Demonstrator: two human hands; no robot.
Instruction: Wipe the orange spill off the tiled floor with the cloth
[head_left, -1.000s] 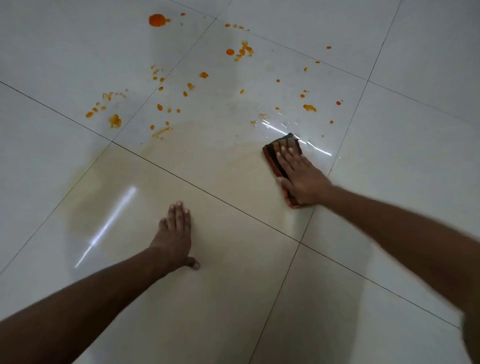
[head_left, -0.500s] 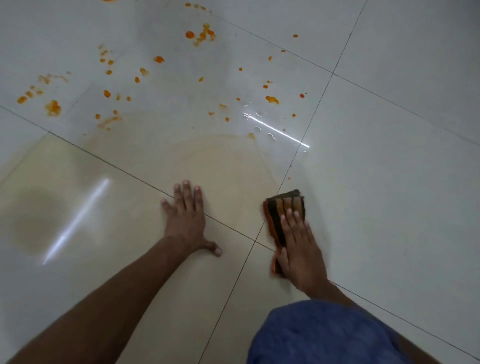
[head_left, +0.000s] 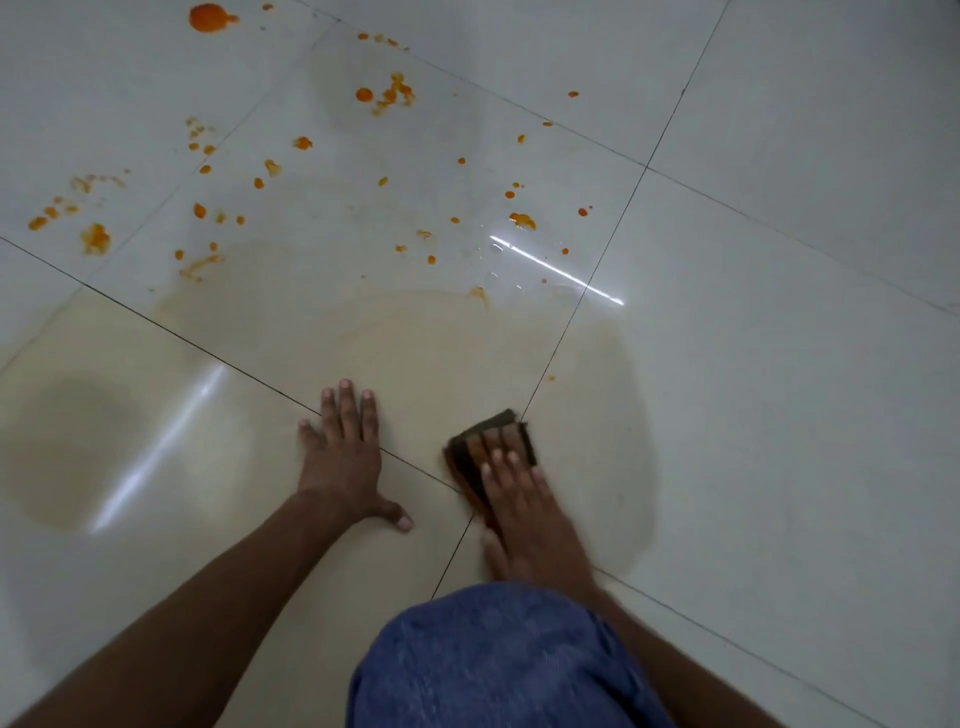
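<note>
Orange drops and blobs of the spill (head_left: 387, 96) are scattered over the far tiles, with a large blob (head_left: 208, 17) at the top left. Nearer me a pale orange smeared film (head_left: 415, 338) covers the floor. My right hand (head_left: 524, 512) presses flat with straight fingers on a folded brown and orange striped cloth (head_left: 493, 436), which lies on a tile joint. Flat on the floor just to the left of the cloth lies my left hand (head_left: 343, 457), fingers spread, holding nothing.
The floor is glossy white tile (head_left: 779, 364) with dark joints and bright light reflections. My knee in blue fabric (head_left: 498, 660) fills the bottom centre, close behind the right hand. A wet dull patch (head_left: 72, 447) lies at the left.
My right hand dragged the cloth from the far drops back toward me, down beside my left hand. The left hand stayed planted on the floor. My knee came into view.
</note>
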